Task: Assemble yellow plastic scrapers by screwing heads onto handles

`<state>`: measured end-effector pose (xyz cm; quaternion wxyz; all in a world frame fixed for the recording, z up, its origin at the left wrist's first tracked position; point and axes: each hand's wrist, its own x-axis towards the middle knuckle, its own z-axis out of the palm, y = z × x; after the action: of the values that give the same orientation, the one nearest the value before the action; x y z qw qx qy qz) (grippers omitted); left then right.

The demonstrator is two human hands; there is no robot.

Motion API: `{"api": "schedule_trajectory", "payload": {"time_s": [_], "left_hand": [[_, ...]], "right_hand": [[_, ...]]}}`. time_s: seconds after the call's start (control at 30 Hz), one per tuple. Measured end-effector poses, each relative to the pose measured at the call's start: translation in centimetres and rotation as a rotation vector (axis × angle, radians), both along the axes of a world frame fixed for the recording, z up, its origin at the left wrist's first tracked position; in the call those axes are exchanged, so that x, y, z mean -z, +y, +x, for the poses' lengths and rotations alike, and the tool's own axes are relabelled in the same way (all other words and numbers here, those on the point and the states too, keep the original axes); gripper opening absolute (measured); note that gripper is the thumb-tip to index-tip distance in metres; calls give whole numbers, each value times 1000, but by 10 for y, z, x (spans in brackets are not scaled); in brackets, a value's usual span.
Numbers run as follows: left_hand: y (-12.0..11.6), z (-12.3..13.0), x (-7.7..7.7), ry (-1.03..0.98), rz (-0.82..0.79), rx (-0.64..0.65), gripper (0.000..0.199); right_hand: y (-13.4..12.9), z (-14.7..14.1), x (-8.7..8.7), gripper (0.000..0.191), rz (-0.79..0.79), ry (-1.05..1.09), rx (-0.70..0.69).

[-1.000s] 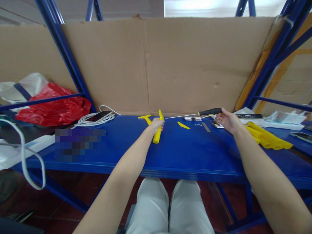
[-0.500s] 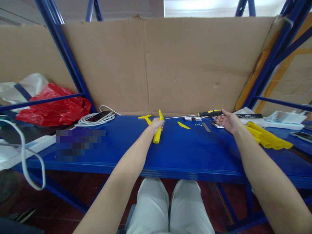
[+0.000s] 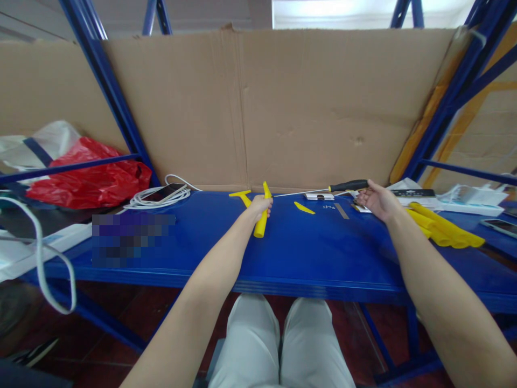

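Observation:
My left hand [image 3: 262,207] is closed round a yellow tool handle [image 3: 260,225] that stands tilted above the blue table. A long screwdriver [image 3: 348,186] lies nearly level, its shaft tip at the yellow handle beside my left fingers. At the end of its black grip, my right hand [image 3: 377,201] pinches it with the thumb and fingers. Behind my left hand is a second yellow T-shaped piece [image 3: 241,195]. Between the hands lie a yellow blade-shaped piece [image 3: 304,208], several tiny screws [image 3: 329,207], a flat metal strip [image 3: 342,210] and a small white box [image 3: 319,196].
On the blue table [image 3: 307,258], yellow handles [image 3: 446,226] lie at right near a white power strip [image 3: 470,206] and a phone [image 3: 501,226]. To the left are a coiled white cable [image 3: 157,199] and a red bag [image 3: 91,175]. Cardboard [image 3: 323,108] stands behind.
The screwdriver's grip has turned about its axis, so its yellow patches no longer show. Both hands stay in nearly the same place.

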<state>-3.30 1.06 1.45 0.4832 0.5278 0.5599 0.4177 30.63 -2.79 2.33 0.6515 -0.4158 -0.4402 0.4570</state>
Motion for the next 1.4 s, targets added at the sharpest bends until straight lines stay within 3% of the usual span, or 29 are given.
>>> {"api": "schedule_trajectory", "payload": {"time_s": [0.17,0.33,0.73,1.23,1.4], "left_hand": [[1,1,1,-3,9,3,17],[2,1,1,0,17,9,20],[2,1,1,8,7,14,16],[2,1,1,-3,6,42,17],[3,1,2,1,7,40,16]], "right_hand": [[-5,-6,-4,27,-71,52,19],[-12,-11,-7,21,-35,20,53],[-10,-11,-5,26,33,-15,39],[-8,-9,-6,34,-8,16,54],[-9,-10,-6,31,-2,-18,118]]}}
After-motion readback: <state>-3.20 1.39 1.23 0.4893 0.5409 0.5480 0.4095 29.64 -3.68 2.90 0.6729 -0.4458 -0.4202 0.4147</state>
